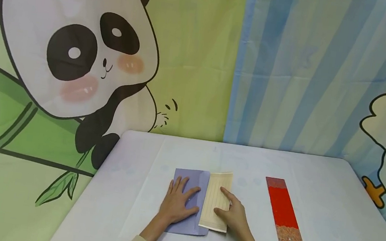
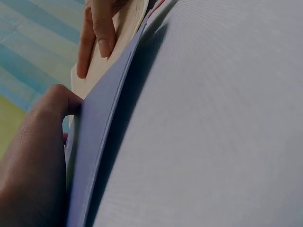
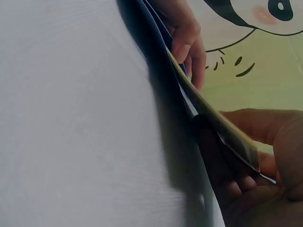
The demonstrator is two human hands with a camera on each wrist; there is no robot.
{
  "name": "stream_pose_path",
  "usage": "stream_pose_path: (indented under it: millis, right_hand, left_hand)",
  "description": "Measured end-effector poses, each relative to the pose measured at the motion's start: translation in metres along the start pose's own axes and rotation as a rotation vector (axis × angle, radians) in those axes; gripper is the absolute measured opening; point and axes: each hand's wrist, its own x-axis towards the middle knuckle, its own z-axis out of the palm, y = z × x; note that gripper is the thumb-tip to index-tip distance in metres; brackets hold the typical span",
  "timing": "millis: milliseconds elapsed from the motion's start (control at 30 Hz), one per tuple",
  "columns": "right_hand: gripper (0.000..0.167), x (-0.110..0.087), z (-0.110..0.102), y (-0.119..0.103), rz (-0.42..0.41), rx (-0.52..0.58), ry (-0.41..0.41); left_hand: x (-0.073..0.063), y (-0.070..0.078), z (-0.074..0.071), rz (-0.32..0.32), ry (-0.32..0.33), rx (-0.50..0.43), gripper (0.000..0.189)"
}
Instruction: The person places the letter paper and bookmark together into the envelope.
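Note:
A purple folder-like cover [image 1: 186, 227] lies on the white table, and a cream booklet with ruled vertical lines [image 1: 219, 181] overlaps its right side. My left hand [image 1: 178, 204] rests on the purple cover with its fingers spread. At the booklet's right edge, my right hand [image 1: 233, 213] holds it, thumb [image 3: 260, 124] on the upper face and fingers underneath. The booklet's near end [image 3: 236, 135] is raised off the table in the right wrist view. The purple cover's edge [image 2: 106, 127] also stands a little above the table in the left wrist view.
A flat red strip [image 1: 285, 208] with gold-patterned ends lies on the white table [image 1: 335, 204] to the right of my right hand. Behind the table hangs a printed curtain [image 1: 194, 55] with a panda on it.

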Motion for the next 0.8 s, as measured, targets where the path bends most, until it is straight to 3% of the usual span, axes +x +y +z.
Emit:
stream_pose_path:
  millis: [233, 500, 800]
  right_hand:
    - [0.072, -0.001, 0.006, 0.0, -0.071, -0.119, -0.059]
    - [0.084, 0.001, 0.016, -0.002, -0.183, -0.16, -0.119]
    - [0.086, 0.001, 0.015, -0.002, -0.2, -0.166, -0.117]
  left_hand:
    - [0.0, -0.001, 0.001, -0.004, -0.016, -0.003, 0.063]
    - [-0.001, -0.003, 0.002, -0.003, -0.003, -0.011, 0.068]
    - [0.0, -0.001, 0.002, -0.047, -0.02, 0.009, 0.089]
